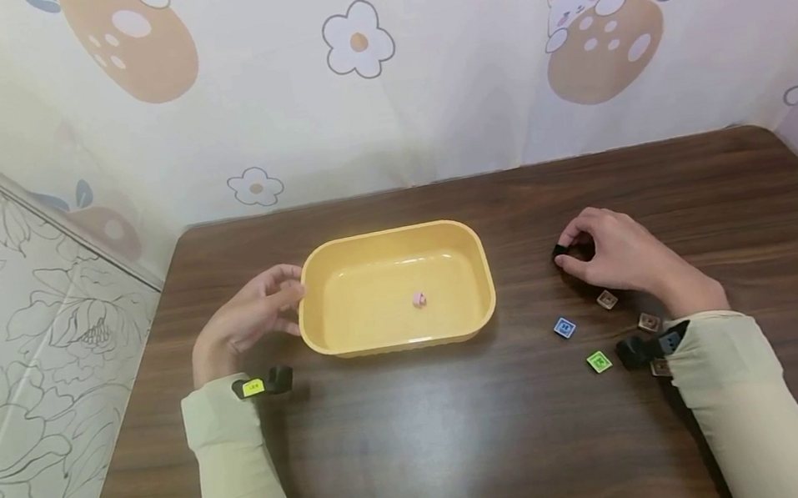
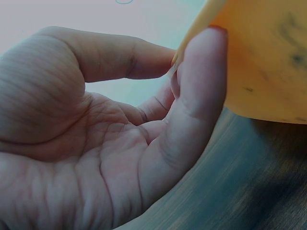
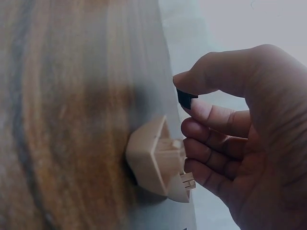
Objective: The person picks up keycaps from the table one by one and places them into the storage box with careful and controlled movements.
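Firstly, head view: grips yellow tub [image 1: 369,308] by its left end with left hand [image 1: 252,312]; pinches black keycap [image 1: 559,251] in right hand [image 1: 617,252], well apart from tub. Seemingly mid-pickup; likely calls next for leftward carry to join pink keycap [image 1: 418,300] in tub. Left-wrist view: clamps tub rim in fingertips. Right-wrist view: holds black keycap right at fingertips, near beige keycap [image 3: 145,155].

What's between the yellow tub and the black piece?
Just bare brown tabletop: the head view shows nothing lying between the yellow tub and the black piece pinched by the right hand.
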`<state>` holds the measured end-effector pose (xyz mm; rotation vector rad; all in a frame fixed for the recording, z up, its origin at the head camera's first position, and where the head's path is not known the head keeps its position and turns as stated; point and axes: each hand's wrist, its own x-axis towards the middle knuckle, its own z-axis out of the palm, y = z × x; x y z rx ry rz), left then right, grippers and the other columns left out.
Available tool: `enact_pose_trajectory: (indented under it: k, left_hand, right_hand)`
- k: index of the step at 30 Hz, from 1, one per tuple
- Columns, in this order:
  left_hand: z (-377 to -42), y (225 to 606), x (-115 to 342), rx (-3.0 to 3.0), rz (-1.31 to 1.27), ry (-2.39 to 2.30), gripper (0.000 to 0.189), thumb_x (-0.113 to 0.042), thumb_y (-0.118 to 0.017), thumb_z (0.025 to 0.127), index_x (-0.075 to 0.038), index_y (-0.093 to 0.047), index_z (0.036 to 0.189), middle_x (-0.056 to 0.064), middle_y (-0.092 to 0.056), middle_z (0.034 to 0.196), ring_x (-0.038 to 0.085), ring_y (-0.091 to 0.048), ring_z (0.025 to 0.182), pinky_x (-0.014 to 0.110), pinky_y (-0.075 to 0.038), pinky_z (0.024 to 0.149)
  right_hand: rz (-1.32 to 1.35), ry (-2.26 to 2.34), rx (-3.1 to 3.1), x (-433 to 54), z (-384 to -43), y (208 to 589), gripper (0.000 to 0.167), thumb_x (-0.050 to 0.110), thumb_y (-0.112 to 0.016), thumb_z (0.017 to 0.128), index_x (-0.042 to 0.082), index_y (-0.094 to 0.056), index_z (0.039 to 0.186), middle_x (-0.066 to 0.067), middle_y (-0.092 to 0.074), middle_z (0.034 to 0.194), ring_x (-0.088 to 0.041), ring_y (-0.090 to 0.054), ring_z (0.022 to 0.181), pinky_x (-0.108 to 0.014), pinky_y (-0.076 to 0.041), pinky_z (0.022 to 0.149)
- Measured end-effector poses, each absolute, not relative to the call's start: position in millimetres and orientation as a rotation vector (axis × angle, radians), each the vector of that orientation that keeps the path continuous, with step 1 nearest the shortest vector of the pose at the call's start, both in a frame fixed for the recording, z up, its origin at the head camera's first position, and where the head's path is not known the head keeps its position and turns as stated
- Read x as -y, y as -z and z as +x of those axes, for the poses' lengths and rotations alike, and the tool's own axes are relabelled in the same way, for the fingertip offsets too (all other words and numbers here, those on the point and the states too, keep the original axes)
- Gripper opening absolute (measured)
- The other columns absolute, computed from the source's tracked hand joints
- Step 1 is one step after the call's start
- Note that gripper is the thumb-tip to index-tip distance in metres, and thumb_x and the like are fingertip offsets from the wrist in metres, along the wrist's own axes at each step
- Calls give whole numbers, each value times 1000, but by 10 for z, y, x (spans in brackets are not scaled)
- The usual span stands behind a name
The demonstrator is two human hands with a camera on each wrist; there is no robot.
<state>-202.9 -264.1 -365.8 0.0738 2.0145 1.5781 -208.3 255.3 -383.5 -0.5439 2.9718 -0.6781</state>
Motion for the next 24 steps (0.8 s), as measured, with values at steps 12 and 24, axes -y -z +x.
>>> enact_pose_trajectory:
  k: [12, 24]
  left_hand:
    - [-2026, 3682, 2665, -2024, 68, -1573, 43, -12, -56, 106, 4, -39, 142, 6, -63, 106, 20, -68, 97, 37, -66, 79]
    - [-2035, 3677, 2650, -2018, 76, -1577, 42, -13, -56, 106, 5, -39, 141, 5, -63, 105, 19, -68, 95, 37, -66, 78]
  right_hand:
    - [-530, 683, -2964, -2516, -2076, 3778, 24, 23, -73, 96, 3, -72, 111, -17, -68, 113, -32, -64, 97, -53, -53, 86]
    - [-548, 684, -2993, -2469, -2067, 3729, 22, 22, -75, 95, 4, -73, 108, -17, -68, 111, -33, -64, 97, -53, -53, 85]
